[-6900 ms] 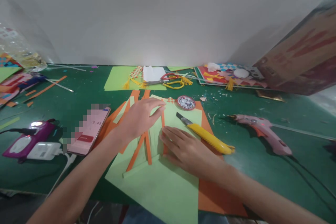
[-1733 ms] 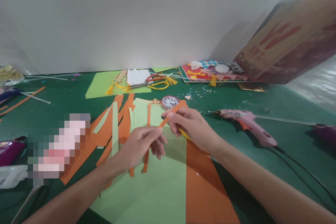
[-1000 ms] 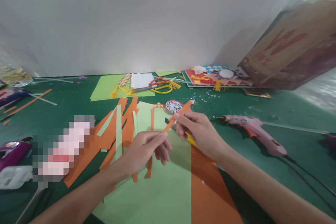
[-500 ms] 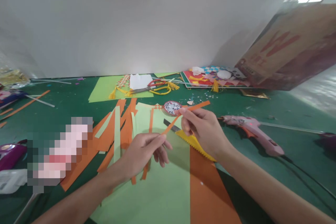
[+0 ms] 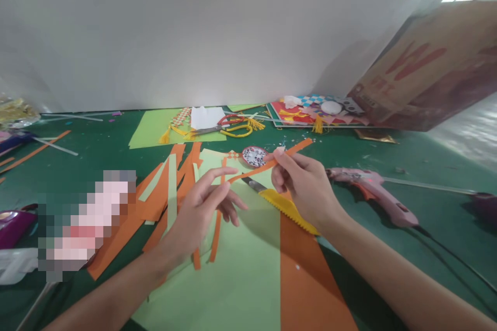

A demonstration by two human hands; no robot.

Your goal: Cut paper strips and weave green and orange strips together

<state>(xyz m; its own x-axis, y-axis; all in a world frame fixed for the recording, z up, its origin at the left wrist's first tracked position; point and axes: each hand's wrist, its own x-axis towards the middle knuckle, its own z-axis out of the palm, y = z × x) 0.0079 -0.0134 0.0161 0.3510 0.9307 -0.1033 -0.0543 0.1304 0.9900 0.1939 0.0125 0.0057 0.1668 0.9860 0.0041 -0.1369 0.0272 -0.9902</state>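
Note:
A narrow orange paper strip (image 5: 253, 171) is pinched near its right part between the thumb and fingers of my right hand (image 5: 308, 183). Its left end reaches the gap between the thumb and forefinger of my left hand (image 5: 200, 209), whose fingers are spread. Below both hands lies a light green paper sheet (image 5: 244, 269), with orange strips and a small orange-and-white woven check piece (image 5: 233, 155) at its top. A yellow-handled utility knife (image 5: 287, 210) rests on the sheet beside my right hand, blade pointing up-left. Behind the strip sits a small round speckled dish (image 5: 254, 156).
Orange paper pieces (image 5: 155, 201) lie left of the sheet. A pink glue gun (image 5: 373, 186) with its cord is at right. Scissors (image 5: 229, 125) and tasselled crafts lie at the back. A brown paper bag (image 5: 423, 67) leans at back right. A blurred pink object (image 5: 93, 222) is at left.
My left thumb and forefinger have parted from their pinch on the strip, and that hand has shifted slightly left and up. My right hand has moved slightly right with the strip.

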